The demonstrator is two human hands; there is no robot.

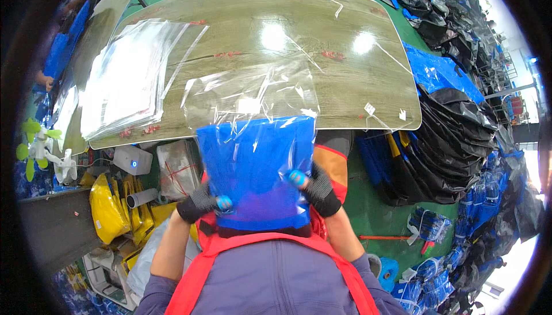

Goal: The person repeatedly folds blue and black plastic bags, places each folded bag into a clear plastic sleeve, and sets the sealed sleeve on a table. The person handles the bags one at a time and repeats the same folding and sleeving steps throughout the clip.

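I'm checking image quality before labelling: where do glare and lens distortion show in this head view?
Head view: two bright glare spots sit on the glossy wooden table; the clear plastic bag over the blue folded item glints; the table's edges bow from fisheye distortion; corners are black; the right rim is overexposed.

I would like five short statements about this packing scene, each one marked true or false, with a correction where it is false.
1. Both hands wear dark gloves with blue fingertips. True: the left hand and the right hand both do.
2. The hands hold a yellow folded item. False: the folded item is blue.
3. A clear plastic bag lies partly on the table above the blue item. True.
4. The stack of clear bags lies on the right side of the table. False: it is on the left side.
5. Black bags are piled to the right of the table. True.
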